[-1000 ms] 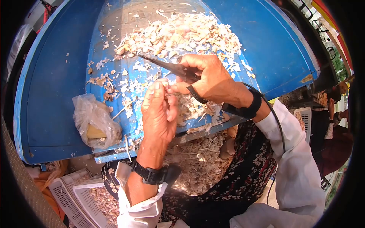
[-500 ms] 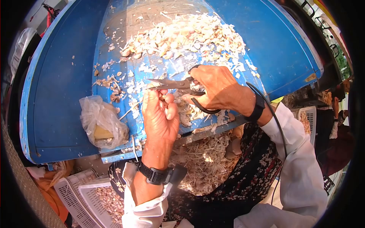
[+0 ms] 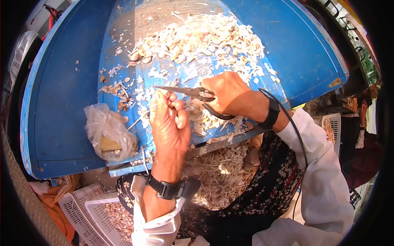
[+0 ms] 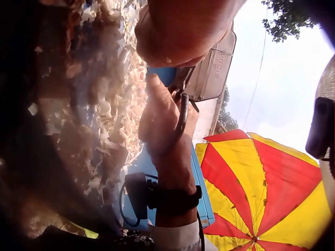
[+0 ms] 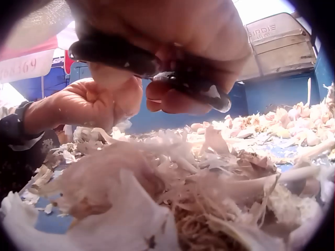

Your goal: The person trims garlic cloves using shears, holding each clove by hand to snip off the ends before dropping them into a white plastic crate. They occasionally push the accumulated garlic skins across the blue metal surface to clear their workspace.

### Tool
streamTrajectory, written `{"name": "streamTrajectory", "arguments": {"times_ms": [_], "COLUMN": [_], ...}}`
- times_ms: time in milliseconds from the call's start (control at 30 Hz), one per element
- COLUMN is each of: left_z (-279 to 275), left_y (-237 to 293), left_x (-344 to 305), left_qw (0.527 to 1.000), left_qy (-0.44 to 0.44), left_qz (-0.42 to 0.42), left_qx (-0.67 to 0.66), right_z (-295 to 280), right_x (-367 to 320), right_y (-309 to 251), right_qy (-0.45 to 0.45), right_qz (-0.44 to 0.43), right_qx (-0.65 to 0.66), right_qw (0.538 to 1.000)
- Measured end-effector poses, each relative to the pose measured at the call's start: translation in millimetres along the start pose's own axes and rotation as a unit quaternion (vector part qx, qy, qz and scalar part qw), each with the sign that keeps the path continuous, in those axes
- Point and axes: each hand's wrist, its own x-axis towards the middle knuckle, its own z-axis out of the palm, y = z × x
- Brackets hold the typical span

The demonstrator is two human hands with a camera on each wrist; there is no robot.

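Observation:
My left hand (image 3: 170, 101) is raised over the blue tabletop (image 3: 61, 102), its fingers curled round a small garlic piece that they mostly hide. My right hand (image 3: 223, 95) grips black scissors (image 3: 184, 91), whose blades lie level and point left, just above the left fingertips. A heap of garlic cloves and skins (image 3: 197, 39) covers the far part of the table. The right wrist view has the scissors (image 5: 152, 68) close to the curled left hand (image 5: 99, 104), above loose garlic skins (image 5: 183, 178). In the left wrist view the right hand (image 4: 162, 125) holds the scissor handle (image 4: 183, 112).
A crumpled plastic bag (image 3: 108, 131) lies on the table's near left. White slotted baskets (image 3: 72, 205) with cloves stand below it. Skins fill the lap (image 3: 217, 172). Another basket (image 3: 330, 127) and a person (image 3: 361, 139) are at the right. A red and yellow umbrella (image 4: 251, 183) is overhead.
My right hand has dropped and brought the scissors from pointing up-left to level, right over the left fingertips. The left hand has curled tighter and barely shifted.

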Motion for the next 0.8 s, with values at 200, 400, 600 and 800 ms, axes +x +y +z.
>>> {"name": "streamTrajectory", "arguments": {"times_ms": [200, 400, 600, 800], "left_z": [-4.8, -6.5, -3.0, 10.2], "left_y": [4.8, 6.0, 6.5, 8.0], "left_x": [0.1, 0.8, 1.2, -2.8], "left_qw": [0.998, 0.999, 0.996, 0.993], "left_qy": [-0.001, -0.001, -0.054, -0.022], "left_qz": [-0.015, -0.012, -0.034, -0.092], "left_qx": [-0.057, -0.042, -0.068, -0.076], "right_z": [4.7, -7.5, -7.8, -31.4], "right_x": [-1.1, -1.5, 0.0, 32.9], "right_y": [0.8, -2.3, -1.4, 68.3], "right_qy": [0.026, 0.007, -0.089, 0.113], "right_qz": [-0.029, -0.02, 0.018, 0.104], "right_qx": [0.032, -0.007, 0.145, 0.135], "right_qw": [0.999, 1.0, 0.985, 0.979]}}
